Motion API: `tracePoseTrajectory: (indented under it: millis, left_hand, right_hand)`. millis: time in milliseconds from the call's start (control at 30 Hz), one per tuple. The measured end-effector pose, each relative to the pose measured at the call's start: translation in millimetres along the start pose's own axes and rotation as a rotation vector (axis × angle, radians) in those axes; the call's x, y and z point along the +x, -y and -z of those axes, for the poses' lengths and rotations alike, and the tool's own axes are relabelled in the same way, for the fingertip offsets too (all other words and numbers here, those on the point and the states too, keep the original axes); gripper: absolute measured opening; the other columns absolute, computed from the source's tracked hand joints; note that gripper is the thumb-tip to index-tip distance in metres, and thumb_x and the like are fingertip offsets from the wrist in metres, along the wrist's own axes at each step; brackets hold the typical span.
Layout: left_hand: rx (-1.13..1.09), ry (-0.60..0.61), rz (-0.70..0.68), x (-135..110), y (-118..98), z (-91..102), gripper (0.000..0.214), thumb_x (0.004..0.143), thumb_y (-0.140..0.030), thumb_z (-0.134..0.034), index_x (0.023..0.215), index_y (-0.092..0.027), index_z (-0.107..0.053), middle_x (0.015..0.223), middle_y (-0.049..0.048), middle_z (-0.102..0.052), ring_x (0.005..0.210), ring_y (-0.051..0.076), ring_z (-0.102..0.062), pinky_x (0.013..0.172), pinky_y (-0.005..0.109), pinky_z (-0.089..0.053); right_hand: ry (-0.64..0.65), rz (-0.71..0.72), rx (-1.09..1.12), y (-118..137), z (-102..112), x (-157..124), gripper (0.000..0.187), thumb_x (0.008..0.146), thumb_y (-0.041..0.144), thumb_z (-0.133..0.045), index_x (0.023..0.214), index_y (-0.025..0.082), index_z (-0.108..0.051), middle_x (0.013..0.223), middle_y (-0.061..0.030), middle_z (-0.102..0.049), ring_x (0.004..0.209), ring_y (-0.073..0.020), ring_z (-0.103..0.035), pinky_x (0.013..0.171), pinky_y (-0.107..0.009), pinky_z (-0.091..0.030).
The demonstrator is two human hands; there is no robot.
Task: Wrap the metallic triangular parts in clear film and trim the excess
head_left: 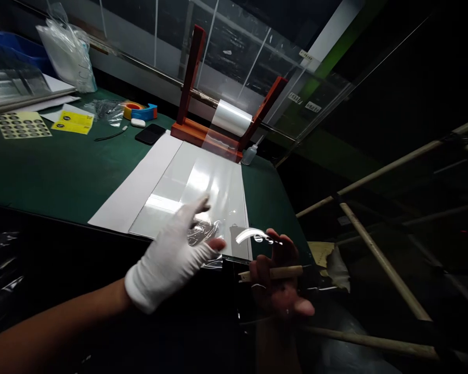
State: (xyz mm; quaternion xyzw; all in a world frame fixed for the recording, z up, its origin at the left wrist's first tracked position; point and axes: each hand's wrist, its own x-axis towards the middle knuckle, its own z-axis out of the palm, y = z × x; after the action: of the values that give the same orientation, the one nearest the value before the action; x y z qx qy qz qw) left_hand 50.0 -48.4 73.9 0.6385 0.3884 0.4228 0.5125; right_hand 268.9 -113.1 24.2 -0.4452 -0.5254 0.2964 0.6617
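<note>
My left hand (171, 257) wears a white glove with bare fingertips and reaches over the near end of a clear plate (187, 189) lying on a white sheet (134, 189). Its fingers point forward and its thumb sits below, with a crumpled wad of clear film (203, 231) between them. My bare right hand (281, 283) is closed round a thin wooden stick (275, 272) at the table's near right corner. It shows through, or against, a dark glossy panel (257, 237) that catches a bright reflection.
A red-brown stand (191, 127) holds a roll of clear film (232, 117) behind the plate. On the green table (54, 171) lie a black phone (150, 134), tape rolls (140, 110), yellow labels (73, 122), a sticker sheet (23, 124) and a small bottle (249, 155). Metal tubes (378, 254) cross at right.
</note>
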Motion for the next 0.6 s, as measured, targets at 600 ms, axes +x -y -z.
tracePoseTrajectory:
  millis: [600]
  left_hand:
    - [0.511, -0.232, -0.318, 9.2, 119.4, 46.5, 0.035, 0.092, -0.040, -0.064, 0.123, -0.025, -0.063, 0.117, 0.0074, -0.072, 0.110, 0.027, -0.065, 0.098, 0.042, -0.053]
  right_hand:
    - [-0.017, -0.277, -0.243, 10.0, -42.9, 103.6, 0.054, 0.078, 0.063, -0.066, 0.111, 0.022, -0.061, 0.109, -0.0093, -0.068, 0.042, -0.0036, -0.024, 0.037, -0.023, -0.024]
